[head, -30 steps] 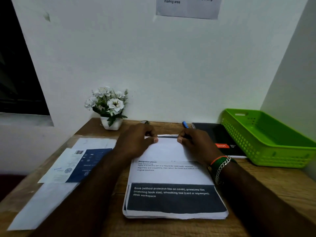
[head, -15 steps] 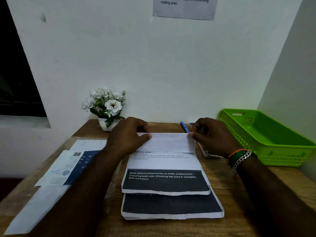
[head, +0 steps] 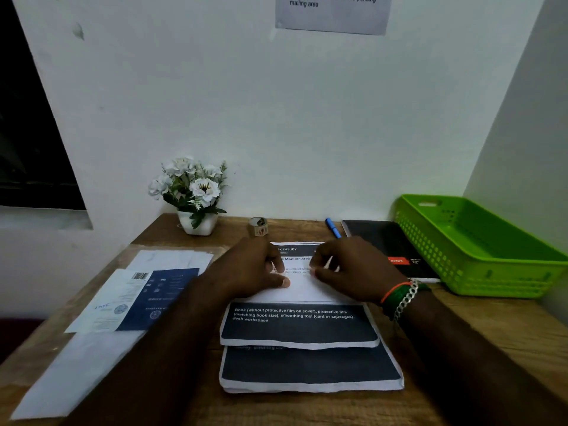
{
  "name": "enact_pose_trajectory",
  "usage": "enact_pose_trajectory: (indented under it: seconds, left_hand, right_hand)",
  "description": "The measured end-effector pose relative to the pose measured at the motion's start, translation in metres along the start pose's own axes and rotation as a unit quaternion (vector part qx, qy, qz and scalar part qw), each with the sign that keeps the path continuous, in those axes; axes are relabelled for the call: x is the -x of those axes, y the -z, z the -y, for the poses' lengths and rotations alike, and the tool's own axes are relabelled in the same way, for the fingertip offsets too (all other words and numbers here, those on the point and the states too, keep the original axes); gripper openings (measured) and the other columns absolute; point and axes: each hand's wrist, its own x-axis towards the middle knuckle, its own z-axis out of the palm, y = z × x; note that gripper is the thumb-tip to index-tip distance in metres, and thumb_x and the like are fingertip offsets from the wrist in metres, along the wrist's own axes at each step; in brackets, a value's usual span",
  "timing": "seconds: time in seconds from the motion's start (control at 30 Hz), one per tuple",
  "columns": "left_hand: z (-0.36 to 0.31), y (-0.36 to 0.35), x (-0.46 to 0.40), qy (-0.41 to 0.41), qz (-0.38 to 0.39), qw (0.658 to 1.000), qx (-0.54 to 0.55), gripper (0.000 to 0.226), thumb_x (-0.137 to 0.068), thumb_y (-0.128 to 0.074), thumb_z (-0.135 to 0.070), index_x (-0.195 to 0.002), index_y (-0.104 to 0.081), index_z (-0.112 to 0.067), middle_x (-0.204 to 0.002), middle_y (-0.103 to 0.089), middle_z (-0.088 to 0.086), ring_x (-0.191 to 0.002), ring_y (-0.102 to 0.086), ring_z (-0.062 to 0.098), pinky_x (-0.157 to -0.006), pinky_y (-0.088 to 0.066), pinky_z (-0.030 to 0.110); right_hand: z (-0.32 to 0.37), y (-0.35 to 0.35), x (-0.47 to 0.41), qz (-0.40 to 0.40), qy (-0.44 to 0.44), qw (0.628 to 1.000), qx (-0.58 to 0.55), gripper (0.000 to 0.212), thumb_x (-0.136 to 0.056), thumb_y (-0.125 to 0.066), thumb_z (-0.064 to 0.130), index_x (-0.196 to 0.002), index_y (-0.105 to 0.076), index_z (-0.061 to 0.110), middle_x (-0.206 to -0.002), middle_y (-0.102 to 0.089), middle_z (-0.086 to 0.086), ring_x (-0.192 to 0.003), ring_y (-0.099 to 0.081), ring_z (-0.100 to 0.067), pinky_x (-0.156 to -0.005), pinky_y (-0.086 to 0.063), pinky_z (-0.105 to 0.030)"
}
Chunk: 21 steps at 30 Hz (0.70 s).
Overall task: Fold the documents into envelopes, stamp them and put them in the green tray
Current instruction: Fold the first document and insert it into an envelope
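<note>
Left hand [head: 256,267] and right hand [head: 353,267] both down on the top document [head: 299,324], side by side, nearly touching. Left hand: fingers curled, thumb laid flat on the white folded-over flap. Right hand: fingers curled, thumb and forefinger pinching the flap's edge. Top document folded, dark printed band toward the wrists, lying on the paper stack [head: 310,368] just below the hands. Envelopes [head: 135,298] flat on the worktop [head: 479,330], left of the left forearm. Green tray [head: 479,281] right of the right hand, well apart, at the wall. Tape roll [head: 258,226] and blue pen [head: 333,228] just beyond the fingers; black notebook [head: 381,238] between right hand and tray. Flower pot [head: 196,195] beyond the left hand.
</note>
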Motion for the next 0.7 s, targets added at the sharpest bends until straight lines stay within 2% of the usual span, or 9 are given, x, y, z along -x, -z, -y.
enact_pose_trajectory:
  seconds: [0.1,0.17,0.37,0.5,0.7]
  left_hand:
    - [0.002,-0.003,-0.002,0.000,-0.007,1.000,0.008,0.023,-0.074,-0.089,-0.037,-0.090,-0.075,-0.026,-0.084,-0.067,-0.008,-0.073,-0.060,0.003,-0.064,-0.043,0.021]
    - [0.002,-0.005,-0.002,0.003,-0.012,1.000,0.016,0.021,-0.074,-0.089,-0.035,-0.087,-0.074,-0.027,-0.083,-0.067,-0.008,-0.071,-0.059,0.002,-0.064,-0.042,0.021]
    - [0.001,-0.007,-0.003,0.027,-0.024,0.999,0.037,0.021,-0.074,-0.090,-0.029,-0.088,-0.078,-0.019,-0.088,-0.072,-0.001,-0.075,-0.059,0.004,-0.061,-0.039,0.015]
    - [0.002,-0.007,-0.003,0.038,-0.026,0.998,0.043,0.022,-0.072,-0.091,-0.031,-0.086,-0.078,-0.020,-0.081,-0.068,-0.006,-0.071,-0.057,0.001,-0.060,-0.038,0.015]
    - [-0.009,-0.014,-0.001,0.025,-0.049,0.998,0.032,0.021,-0.075,-0.089,-0.034,-0.085,-0.077,-0.020,-0.077,-0.063,-0.011,-0.071,-0.057,0.000,-0.062,-0.040,0.019]
  right_hand:
    - [0.019,-0.015,0.003,0.034,0.020,0.999,-0.002,0.026,-0.091,-0.065,0.039,-0.117,-0.067,0.035,-0.117,-0.068,0.012,-0.109,-0.062,-0.009,-0.095,-0.050,-0.032]
    - [0.030,-0.021,0.002,0.052,0.032,0.998,0.007,0.028,-0.093,-0.063,0.036,-0.120,-0.068,0.033,-0.120,-0.068,0.006,-0.112,-0.060,-0.014,-0.096,-0.050,-0.033]
    - [0.019,-0.001,-0.002,0.100,-0.040,0.993,0.039,0.017,-0.092,-0.063,0.028,-0.100,-0.078,0.024,-0.106,-0.076,-0.001,-0.101,-0.070,-0.022,-0.093,-0.055,-0.037]
    - [0.000,0.018,0.002,0.095,-0.091,0.989,0.060,0.013,-0.086,-0.071,0.028,-0.095,-0.080,0.026,-0.102,-0.078,0.002,-0.100,-0.070,-0.018,-0.094,-0.055,-0.032]
    - [0.000,0.015,0.002,0.089,-0.088,0.988,0.091,0.008,-0.079,-0.080,0.033,-0.086,-0.080,0.028,-0.095,-0.077,0.005,-0.096,-0.067,-0.015,-0.088,-0.056,-0.031]
